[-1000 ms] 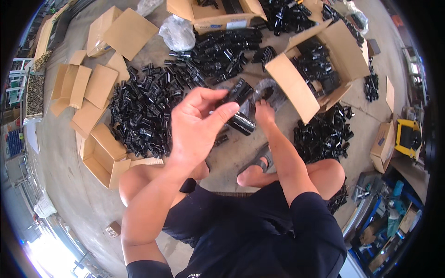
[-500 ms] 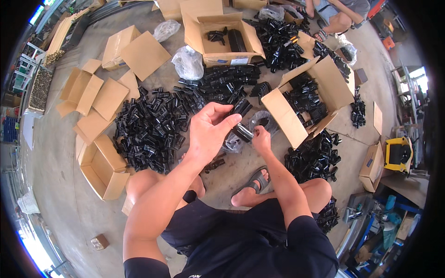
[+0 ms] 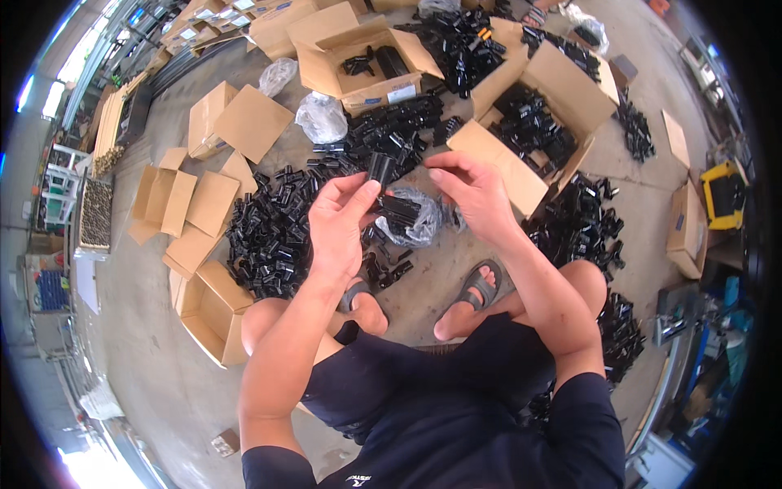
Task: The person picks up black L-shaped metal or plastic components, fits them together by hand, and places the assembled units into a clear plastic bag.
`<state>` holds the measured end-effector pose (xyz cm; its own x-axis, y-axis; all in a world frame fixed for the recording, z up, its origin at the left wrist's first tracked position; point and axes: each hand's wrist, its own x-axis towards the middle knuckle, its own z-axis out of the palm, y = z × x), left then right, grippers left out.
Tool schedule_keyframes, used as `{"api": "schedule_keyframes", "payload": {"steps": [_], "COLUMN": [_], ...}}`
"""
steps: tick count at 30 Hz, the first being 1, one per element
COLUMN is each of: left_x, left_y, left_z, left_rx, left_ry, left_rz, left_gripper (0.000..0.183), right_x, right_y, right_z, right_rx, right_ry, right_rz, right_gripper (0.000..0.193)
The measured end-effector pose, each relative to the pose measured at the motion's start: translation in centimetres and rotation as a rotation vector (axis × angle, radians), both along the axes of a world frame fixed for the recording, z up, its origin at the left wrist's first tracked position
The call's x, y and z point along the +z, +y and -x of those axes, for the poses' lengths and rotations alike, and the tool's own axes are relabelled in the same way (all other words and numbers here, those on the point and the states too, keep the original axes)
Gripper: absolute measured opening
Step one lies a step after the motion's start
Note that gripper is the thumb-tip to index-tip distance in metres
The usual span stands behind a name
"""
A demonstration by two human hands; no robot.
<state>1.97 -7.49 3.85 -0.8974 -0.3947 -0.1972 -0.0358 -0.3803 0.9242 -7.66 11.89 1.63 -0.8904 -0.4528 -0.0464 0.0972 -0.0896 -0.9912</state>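
Observation:
My left hand (image 3: 336, 224) is closed on a black tubular plastic part (image 3: 380, 168), its thumb pressed against the side. The part's short cylinder points up and away from me; a ribbed black piece (image 3: 401, 211) shows just below it, and I cannot tell whether the two are joined. My right hand (image 3: 481, 196) is off to the right of the part, not touching it. Its thumb and forefinger stretch leftward with a small gap, and nothing shows between them. Under the hands, a clear plastic bag (image 3: 415, 230) lies on the floor.
A big heap of black parts (image 3: 273, 236) lies left, another (image 3: 577, 220) right by my knee. An open carton (image 3: 562, 81) holding black parts stands ahead right; another carton (image 3: 366, 61) is farther off. Flattened and empty cardboard boxes (image 3: 213, 314) stand left. A yellow-and-black case (image 3: 723, 196) is far right.
My right hand has let go of the part's end and moved up and right, away from it. The left hand has shifted slightly left and turned the part more upright. The whole view has shifted.

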Motion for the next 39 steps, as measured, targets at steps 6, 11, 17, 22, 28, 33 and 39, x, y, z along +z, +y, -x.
{"api": "schedule_keyframes", "payload": {"steps": [6,11,17,22,28,33,39], "left_x": [-0.3,-0.8,-1.2,-1.2,-1.5,-1.5,-1.3], "left_y": [1.8,2.5,3.6,4.8,5.0,5.2,5.2], "left_z": [-0.1,0.5,1.9,2.7,3.1,3.2,3.1], "left_rx": [0.021,0.012,0.006,0.003,0.005,0.007,0.021], "left_ry": [0.017,0.042,0.006,0.060,0.084,0.076,0.051], "left_rz": [0.065,0.112,0.187,0.241,0.227,0.197,0.203], "left_gripper": [0.021,0.021,0.024,0.023,0.022,0.024,0.025], "right_x": [-1.5,-1.7,-1.9,-1.7,-1.8,-2.3,-2.3], "right_y": [-0.8,-1.2,-0.7,-0.9,-0.6,-0.8,-1.0], "right_z": [-1.7,-2.2,-1.8,-1.4,-1.4,-1.4,-1.7], "right_rx": [0.074,0.038,-0.086,-0.141,-0.139,-0.170,-0.171], "right_ry": [-0.165,-0.338,-0.396,-0.480,-0.534,-0.538,-0.340], "right_rz": [0.202,0.371,0.349,0.389,0.446,0.430,0.241], "right_gripper": [0.020,0.018,0.016,0.013,0.015,0.016,0.017]}}
